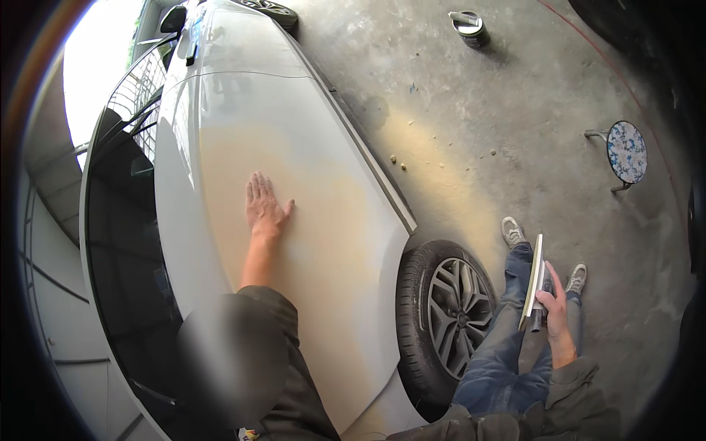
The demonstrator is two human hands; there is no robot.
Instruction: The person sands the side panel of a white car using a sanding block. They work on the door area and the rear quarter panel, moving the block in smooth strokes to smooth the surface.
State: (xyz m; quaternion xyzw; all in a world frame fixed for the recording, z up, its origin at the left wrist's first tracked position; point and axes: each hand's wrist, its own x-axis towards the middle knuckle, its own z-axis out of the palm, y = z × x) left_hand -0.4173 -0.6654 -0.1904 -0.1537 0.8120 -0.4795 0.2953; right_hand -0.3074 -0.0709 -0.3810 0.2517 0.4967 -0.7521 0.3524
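Note:
My left hand [266,207] lies flat on the side of a white car [176,147], fingers together and pointing forward, thumb out to the side. Under and around it the panel carries a wide, pale beige sanded patch [323,220] with soft, smeared edges. My right hand [557,312] is out to the right, over my legs and away from the car. It grips a long, flat sanding block [534,283] by the back, with the board held on edge. A short dark tube end juts out near my fingers.
The car's rear wheel [452,316] is beside my legs. Yellowish dust [441,176] and small crumbs lie on the concrete floor. A dark open can [471,31] stands farther ahead, and a round patterned stool [626,152] is at the right. A red line [603,55] crosses the floor.

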